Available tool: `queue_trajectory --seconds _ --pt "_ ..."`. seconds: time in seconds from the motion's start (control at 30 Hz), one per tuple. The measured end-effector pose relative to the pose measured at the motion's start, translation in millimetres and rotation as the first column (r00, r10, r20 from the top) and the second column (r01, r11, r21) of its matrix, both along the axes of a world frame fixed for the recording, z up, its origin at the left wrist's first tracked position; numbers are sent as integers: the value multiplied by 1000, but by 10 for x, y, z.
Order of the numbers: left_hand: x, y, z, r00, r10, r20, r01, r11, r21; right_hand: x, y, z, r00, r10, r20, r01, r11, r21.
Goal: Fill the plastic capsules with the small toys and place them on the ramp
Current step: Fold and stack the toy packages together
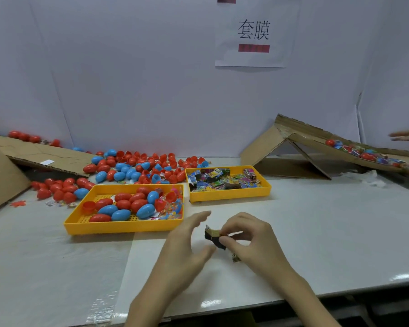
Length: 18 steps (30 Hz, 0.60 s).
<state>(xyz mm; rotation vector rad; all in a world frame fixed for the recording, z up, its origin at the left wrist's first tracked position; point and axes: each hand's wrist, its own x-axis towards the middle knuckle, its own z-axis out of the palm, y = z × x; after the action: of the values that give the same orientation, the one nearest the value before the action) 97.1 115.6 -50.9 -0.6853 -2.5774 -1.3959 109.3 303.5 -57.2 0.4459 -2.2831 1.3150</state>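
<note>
We find filled capsules (366, 156) already on the ramp (316, 143); many capsules in the tray (118, 226) remain. Right hand (250, 237) pinches a packet (214, 237); left hand (187, 241) open, empty.

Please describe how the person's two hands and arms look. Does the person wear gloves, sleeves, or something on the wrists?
The left hand and the right hand are both bare, with no gloves. No rings, watch or bracelet can be seen on the fingers or wrists. Both forearms are uncovered down to the bottom edge of the picture, so no sleeve shows. The fingernails look short and unpainted, though the picture is a little blurred.
</note>
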Motion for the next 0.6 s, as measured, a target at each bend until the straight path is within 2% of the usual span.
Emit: queue_trajectory --seconds 0.17,0.3,0.47,0.6 --pt "40 -91 -48 984 -133 117 127 990 53 138 -162 -89 997 62 52 -65 997 48" --pt "26 -146 -122 990 -89 107 83 995 61 168 -155 -92 990 60 130 -77 989 126" --pt "3 -152 -153 997 -11 74 8 999 43 176 -159 -74 989 37 143 -71 967 245" --pt "11 -160 -139 993 -13 113 5 998 69 173 -160 -81 993 -7 118 -23 969 244"
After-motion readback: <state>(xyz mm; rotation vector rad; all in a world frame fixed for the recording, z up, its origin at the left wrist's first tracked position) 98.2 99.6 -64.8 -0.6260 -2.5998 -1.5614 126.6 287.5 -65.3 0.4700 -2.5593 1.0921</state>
